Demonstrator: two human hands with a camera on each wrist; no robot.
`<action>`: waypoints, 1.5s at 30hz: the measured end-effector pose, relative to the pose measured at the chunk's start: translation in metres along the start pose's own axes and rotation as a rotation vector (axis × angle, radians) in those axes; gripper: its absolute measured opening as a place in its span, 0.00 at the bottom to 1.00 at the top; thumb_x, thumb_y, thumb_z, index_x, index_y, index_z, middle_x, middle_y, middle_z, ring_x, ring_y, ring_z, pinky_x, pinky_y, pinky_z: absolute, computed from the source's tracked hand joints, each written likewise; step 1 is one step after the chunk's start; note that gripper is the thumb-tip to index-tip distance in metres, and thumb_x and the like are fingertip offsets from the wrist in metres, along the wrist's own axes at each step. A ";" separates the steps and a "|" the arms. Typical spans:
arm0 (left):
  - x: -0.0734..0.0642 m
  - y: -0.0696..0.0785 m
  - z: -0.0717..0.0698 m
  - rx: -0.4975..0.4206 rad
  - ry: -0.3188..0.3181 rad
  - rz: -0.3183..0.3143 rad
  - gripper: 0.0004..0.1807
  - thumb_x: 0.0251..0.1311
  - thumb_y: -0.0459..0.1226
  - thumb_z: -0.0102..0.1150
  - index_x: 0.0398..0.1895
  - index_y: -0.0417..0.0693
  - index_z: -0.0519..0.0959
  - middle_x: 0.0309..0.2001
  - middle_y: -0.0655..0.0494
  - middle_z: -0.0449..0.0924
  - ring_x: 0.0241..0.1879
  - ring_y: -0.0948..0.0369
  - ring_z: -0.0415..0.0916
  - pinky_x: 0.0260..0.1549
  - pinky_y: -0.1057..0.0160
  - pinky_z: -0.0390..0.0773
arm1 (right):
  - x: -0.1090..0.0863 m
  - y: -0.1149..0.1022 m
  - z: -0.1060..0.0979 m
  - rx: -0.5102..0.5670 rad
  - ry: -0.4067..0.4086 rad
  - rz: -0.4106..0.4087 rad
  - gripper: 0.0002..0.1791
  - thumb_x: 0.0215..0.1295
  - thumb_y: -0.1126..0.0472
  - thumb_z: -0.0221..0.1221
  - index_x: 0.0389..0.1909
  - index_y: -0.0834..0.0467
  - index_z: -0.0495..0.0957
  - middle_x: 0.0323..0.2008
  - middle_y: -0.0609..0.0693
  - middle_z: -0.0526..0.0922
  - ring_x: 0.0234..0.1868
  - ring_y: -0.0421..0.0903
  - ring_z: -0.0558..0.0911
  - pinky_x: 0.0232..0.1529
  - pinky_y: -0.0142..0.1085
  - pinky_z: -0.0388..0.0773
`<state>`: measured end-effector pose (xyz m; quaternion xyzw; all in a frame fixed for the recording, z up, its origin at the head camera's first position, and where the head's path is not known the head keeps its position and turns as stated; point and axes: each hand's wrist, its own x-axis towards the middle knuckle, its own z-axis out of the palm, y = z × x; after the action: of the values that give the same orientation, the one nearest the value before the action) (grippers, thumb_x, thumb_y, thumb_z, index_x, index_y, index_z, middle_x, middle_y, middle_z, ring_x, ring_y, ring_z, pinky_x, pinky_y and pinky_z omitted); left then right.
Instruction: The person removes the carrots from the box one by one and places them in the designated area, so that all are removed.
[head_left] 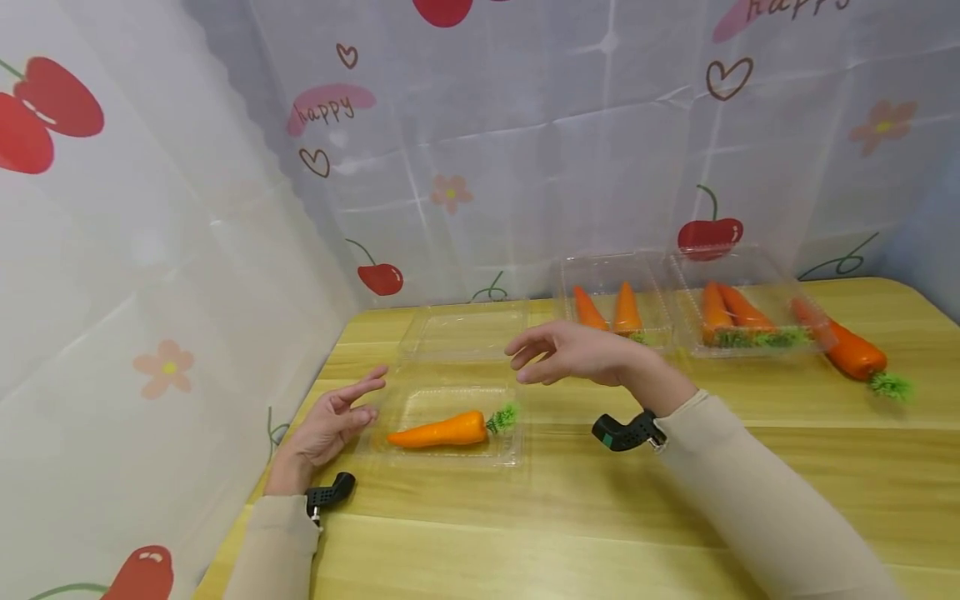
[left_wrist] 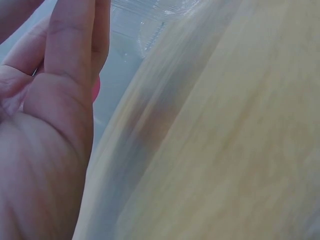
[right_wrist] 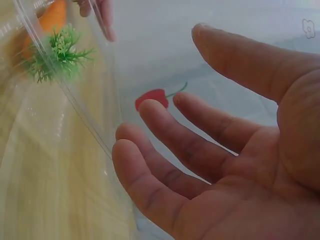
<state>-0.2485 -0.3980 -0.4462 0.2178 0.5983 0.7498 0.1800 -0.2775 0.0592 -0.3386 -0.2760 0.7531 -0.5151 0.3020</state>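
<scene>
An orange toy carrot (head_left: pixel 442 431) with a green leafy top (head_left: pixel 502 418) lies in the base of a clear plastic box (head_left: pixel 512 457). The box's transparent lid (head_left: pixel 465 333) is folded back towards the wall. Just left of the box is my left hand (head_left: pixel 330 427), fingers extended and holding nothing; whether a fingertip touches the plastic I cannot tell. My right hand (head_left: pixel 573 352) hovers by the lid's right side, its fingers loosely bent with nothing in them. In the right wrist view, the leafy top (right_wrist: pixel 60 55) shows through the clear plastic beside my right fingers.
Behind my right hand stands another clear box (head_left: pixel 600 271) with two carrots (head_left: pixel 627 308). A further box (head_left: pixel 750 267) to its right also contains carrots (head_left: pixel 742 310). One loose carrot (head_left: pixel 855 350) lies at the far right. A patterned curtain (head_left: pixel 487 125) encloses the wooden table (head_left: pixel 480 533).
</scene>
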 end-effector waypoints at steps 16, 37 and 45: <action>0.000 0.000 0.000 -0.006 0.006 -0.016 0.27 0.71 0.15 0.42 0.73 0.28 0.65 0.84 0.55 0.48 0.41 0.65 0.82 0.49 0.71 0.84 | 0.052 -0.006 0.023 0.050 -0.123 0.081 0.28 0.72 0.59 0.64 0.70 0.56 0.72 0.69 0.62 0.74 0.63 0.50 0.79 0.71 0.52 0.73; -0.001 0.003 0.002 -0.007 0.032 -0.034 0.27 0.70 0.15 0.45 0.72 0.32 0.70 0.83 0.57 0.52 0.40 0.65 0.83 0.49 0.70 0.85 | 0.092 0.000 0.052 0.056 -0.130 0.146 0.30 0.68 0.62 0.67 0.69 0.62 0.73 0.59 0.55 0.81 0.57 0.50 0.83 0.68 0.52 0.76; 0.000 0.002 0.001 -0.006 0.030 -0.028 0.27 0.71 0.17 0.47 0.72 0.32 0.69 0.84 0.55 0.50 0.40 0.65 0.82 0.49 0.71 0.85 | 0.103 0.004 0.061 0.033 -0.135 0.193 0.30 0.64 0.64 0.70 0.66 0.62 0.75 0.52 0.54 0.83 0.39 0.47 0.78 0.46 0.42 0.81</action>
<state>-0.2478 -0.3972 -0.4437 0.1976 0.6018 0.7521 0.1821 -0.3012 -0.0520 -0.3773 -0.2312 0.7456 -0.4761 0.4050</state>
